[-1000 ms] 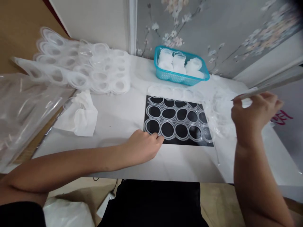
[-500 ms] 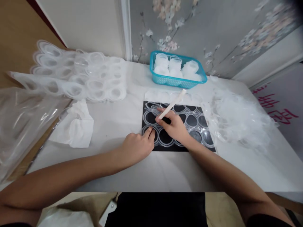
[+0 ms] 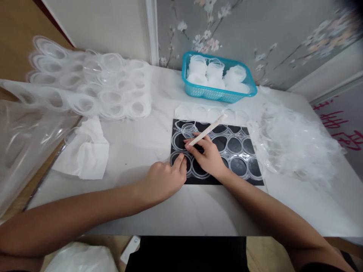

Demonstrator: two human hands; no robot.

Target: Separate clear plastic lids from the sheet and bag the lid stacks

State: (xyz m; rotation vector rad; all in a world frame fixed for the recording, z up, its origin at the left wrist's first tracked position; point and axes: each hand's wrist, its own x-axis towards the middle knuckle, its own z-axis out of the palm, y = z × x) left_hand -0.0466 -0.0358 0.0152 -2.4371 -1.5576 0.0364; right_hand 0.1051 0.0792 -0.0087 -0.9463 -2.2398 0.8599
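A clear plastic sheet of round cups (image 3: 235,145) lies on a black mat (image 3: 255,180) in the middle of the white table (image 3: 176,207). My left hand (image 3: 163,177) presses its fingertips on the sheet's near left corner. My right hand (image 3: 208,155) grips a slim pale stick (image 3: 211,126) like a pen, its lower end at a cup in the sheet's left part. A loose clear ring (image 3: 188,129) lies just beyond the stick's tip.
A teal basket (image 3: 218,93) of stacked clear cups stands at the back. Stacked cup sheets (image 3: 93,87) fill the back left, crumpled white tissue (image 3: 85,151) lies left, clear plastic film (image 3: 25,136) hangs at far left. A heap of plastic scraps (image 3: 295,141) lies right.
My right hand came from the far right with the stick down onto the sheet, then drew slightly nearer my left hand. My left hand stayed on the sheet's corner.
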